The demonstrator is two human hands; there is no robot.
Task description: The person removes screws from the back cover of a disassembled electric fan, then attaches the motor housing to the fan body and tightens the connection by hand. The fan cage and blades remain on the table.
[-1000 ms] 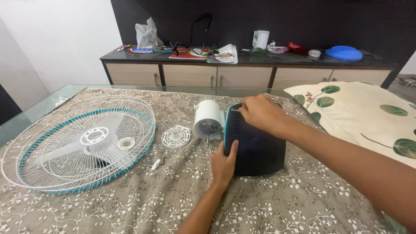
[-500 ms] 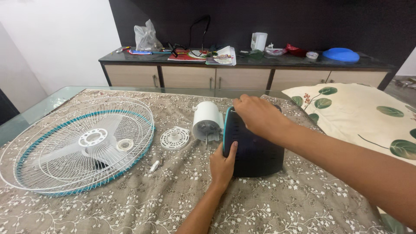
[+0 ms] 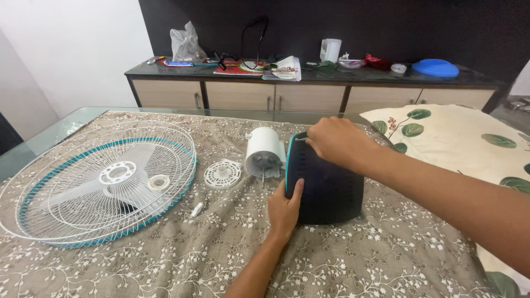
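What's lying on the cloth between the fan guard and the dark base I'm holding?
In the head view, between the fan guard and the dark base lie a round white disc, the white motor housing and a small white piece.

Matt dark plastic housing; wire grille; patterned cloth tablecloth.

head view, angled down, near the table

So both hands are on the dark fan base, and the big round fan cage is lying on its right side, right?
Not quite. In the head view both hands are on the dark fan base, but the fan cage lies to its left, not its right.
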